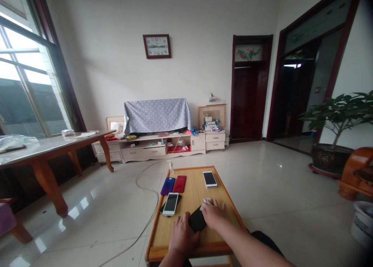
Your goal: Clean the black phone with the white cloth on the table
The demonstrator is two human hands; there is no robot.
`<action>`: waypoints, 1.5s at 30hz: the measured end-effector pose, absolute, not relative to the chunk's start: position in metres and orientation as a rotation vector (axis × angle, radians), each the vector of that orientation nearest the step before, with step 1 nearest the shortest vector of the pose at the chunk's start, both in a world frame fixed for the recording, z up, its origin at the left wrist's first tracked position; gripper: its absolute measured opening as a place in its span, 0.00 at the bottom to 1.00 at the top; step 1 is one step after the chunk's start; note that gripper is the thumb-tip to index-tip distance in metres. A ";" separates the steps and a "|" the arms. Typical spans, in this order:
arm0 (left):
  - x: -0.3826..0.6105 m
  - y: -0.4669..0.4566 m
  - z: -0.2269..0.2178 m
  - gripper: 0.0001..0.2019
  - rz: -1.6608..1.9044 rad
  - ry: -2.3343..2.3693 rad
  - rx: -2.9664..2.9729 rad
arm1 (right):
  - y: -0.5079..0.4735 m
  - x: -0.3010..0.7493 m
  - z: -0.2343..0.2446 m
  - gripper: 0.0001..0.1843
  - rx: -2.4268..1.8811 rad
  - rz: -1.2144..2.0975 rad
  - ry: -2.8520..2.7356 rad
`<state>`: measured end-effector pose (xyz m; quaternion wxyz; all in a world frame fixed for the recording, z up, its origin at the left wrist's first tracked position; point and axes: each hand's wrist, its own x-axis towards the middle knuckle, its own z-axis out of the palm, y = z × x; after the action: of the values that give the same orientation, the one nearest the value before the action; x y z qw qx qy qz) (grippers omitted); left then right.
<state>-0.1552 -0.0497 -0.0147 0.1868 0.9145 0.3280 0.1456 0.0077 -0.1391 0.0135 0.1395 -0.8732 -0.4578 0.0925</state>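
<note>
On a low wooden table (pixel 221 199) lies a black phone (pixel 196 221). My left hand (pixel 182 236) rests flat on the table, its fingers touching the phone's left edge. My right hand (pixel 214 213) presses a small white cloth (pixel 205 201) onto the phone's upper right part, fingers laid flat over it. Farther out on the table lie a white phone (pixel 170 203) stacked on a dark one, a purple phone (pixel 168 186), a red phone (pixel 179 184) and another white phone (pixel 210 179). A small bottle (pixel 171 167) stands at the table's far edge.
A white cable (pixel 145 224) runs across the tiled floor left of the table. A long wooden table (pixel 49 148) stands at the left by the window. A TV cabinet with a cloth-covered screen (pixel 157 115) is against the far wall. A potted plant (pixel 335 143) stands at right.
</note>
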 end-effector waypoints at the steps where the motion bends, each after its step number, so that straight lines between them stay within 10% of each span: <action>1: -0.155 -0.050 -0.015 0.36 0.412 0.920 2.574 | -0.136 0.004 0.013 0.29 -2.505 0.288 -1.357; 45: -0.150 -0.050 -0.017 0.31 0.430 0.898 2.625 | -0.187 -0.017 0.011 0.35 -2.444 0.212 -1.276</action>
<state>-0.1501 -0.0504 -0.0170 0.1663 0.9220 0.3153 0.1510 -0.0168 -0.1875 0.0115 0.1872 -0.8681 -0.4535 0.0753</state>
